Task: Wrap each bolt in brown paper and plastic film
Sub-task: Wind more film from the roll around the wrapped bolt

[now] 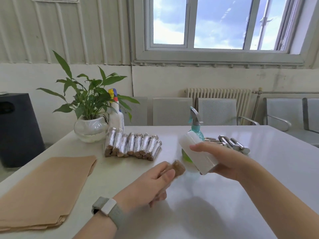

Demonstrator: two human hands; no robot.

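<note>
Wall: pale corrugated panels [69, 30] above, plain cream below.
Window: white-framed window [219, 25], blue sky and clouds, daylight coming in.
Radiator: white radiator [218, 95] under the window.
Seating: grey metal chairs [217, 111] along the far table edge.
Table: glossy white table [215, 204].
Left corner: black bin [17, 128].

Paper stack [46, 190] left on table [259, 169] — wrapped bolts [133, 144] ctr-back, bare bolts [233, 144] right — plant [89, 118] behind.
</note>
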